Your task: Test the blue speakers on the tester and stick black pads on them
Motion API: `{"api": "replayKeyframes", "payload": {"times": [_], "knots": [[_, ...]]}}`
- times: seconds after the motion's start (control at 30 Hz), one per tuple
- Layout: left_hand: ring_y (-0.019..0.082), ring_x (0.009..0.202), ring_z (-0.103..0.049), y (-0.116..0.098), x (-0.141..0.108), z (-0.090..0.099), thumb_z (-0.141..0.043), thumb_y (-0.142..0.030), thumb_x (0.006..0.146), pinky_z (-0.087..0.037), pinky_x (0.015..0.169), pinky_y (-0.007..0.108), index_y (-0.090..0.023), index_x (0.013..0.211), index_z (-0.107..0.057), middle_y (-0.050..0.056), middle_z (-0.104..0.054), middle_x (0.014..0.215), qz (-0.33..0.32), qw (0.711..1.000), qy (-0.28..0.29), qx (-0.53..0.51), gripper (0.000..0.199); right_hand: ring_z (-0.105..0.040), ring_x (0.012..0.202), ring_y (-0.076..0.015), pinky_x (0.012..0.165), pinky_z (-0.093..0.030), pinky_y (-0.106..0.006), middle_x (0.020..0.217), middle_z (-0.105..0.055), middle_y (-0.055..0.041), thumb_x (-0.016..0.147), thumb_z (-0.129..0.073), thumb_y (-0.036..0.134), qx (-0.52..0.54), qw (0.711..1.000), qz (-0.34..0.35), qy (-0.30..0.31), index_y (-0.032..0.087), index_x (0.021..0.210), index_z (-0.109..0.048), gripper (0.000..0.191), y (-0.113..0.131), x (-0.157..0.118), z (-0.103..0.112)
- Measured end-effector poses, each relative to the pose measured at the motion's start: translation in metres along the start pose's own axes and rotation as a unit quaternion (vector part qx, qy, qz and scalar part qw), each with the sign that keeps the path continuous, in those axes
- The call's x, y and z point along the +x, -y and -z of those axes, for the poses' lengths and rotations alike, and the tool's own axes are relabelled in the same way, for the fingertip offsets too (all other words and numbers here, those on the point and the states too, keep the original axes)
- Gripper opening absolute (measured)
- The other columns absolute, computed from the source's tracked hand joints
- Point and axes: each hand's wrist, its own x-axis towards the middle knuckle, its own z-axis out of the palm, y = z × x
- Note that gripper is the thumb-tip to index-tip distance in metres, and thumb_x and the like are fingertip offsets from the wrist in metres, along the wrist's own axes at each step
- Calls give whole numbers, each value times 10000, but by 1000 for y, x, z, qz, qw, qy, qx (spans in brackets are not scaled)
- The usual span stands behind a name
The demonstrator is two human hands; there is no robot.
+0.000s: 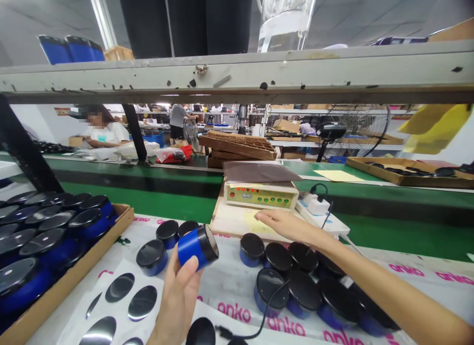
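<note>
My left hand (177, 290) grips a blue cylindrical jar with a black lid (196, 246), tilted with its lid toward the right. My right hand (283, 225) lies flat, fingers on a pale yellow paper (259, 222) in front of a beige electronic tester box with red lights (260, 195). Several matching blue jars (296, 290) stand lid-up below my right forearm, and others (163, 241) stand near my left hand. A sheet of round black labels (122, 295) lies at lower left. A cardboard tray (74, 271) holds rows of jars.
A grey metal shelf beam (237, 73) crosses the view above the work surface, with a black cable (264, 313) lying among the jars. Beyond runs a green conveyor belt (148, 187). A seated co-worker (105, 135) is at far left, and a fan (355, 130) stands at the back right.
</note>
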Motion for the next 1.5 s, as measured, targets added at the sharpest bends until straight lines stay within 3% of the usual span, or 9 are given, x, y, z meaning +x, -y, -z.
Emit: {"api": "replayKeyframes", "payload": {"times": [0.1, 0.2, 0.37, 0.53, 0.73, 1.0, 1.5], "knots": [[258, 1127, -545, 1, 2, -2, -721, -371, 710, -453, 905, 334, -273, 1300, -452, 47, -623, 1154, 18, 1000, 8, 0, 656, -581, 1022, -206, 922, -437, -447, 1117, -621, -70, 910, -539, 348, -39, 998, 8, 51, 171, 1017, -624, 224, -39, 32, 5], [270, 1143, -535, 3, 2, -4, -718, -372, 712, -446, 924, 358, -273, 1274, -470, 46, -621, 1163, 33, 999, 5, -4, 623, -580, 1028, -199, 901, -461, -431, 1161, -598, -64, 901, -563, 311, -55, 995, 23, 80, 178, 1063, -610, 215, -59, 35, -1], [309, 1164, -516, 5, 0, -8, -729, -387, 693, -368, 1009, 454, -245, 1235, -484, 70, -614, 1179, 44, 999, 14, 9, 612, -581, 1010, -200, 865, -482, -424, 1173, -580, -72, 910, -548, 316, -62, 998, -2, -9, 175, 1122, -577, 257, -72, 49, -19], [295, 1138, -535, 7, 1, -8, -771, -367, 645, -392, 984, 396, -228, 1175, -516, 66, -618, 1170, 26, 999, 7, 26, 604, -609, 918, -177, 790, -515, -377, 1100, -607, -59, 907, -554, 319, -42, 998, -26, -48, 163, 1090, -588, 243, -84, 72, -37], [285, 1101, -559, 9, 2, -7, -753, -354, 668, -432, 928, 363, -219, 1156, -520, 77, -618, 1169, 21, 999, 39, 28, 557, -611, 916, -176, 797, -512, -382, 1080, -614, -55, 906, -556, 316, -27, 998, -30, -56, 158, 1072, -593, 233, -87, 70, -41], [262, 1058, -581, 8, 0, -8, -741, -328, 689, -443, 906, 345, -232, 1198, -507, 59, -624, 1142, 36, 999, 23, 33, 569, -613, 904, -175, 781, -517, -373, 1073, -616, -52, 905, -557, 320, -9, 997, -55, -53, 156, 1070, -594, 236, -81, 71, -42], [264, 1050, -580, 5, -5, -11, -759, -342, 673, -468, 882, 342, -230, 1126, -547, 54, -640, 1080, 35, 997, 47, 41, 512, -604, 942, -188, 810, -507, -392, 1101, -607, -57, 903, -559, 322, 29, 995, -79, -60, 158, 1082, -591, 245, -79, 71, -43]]}}
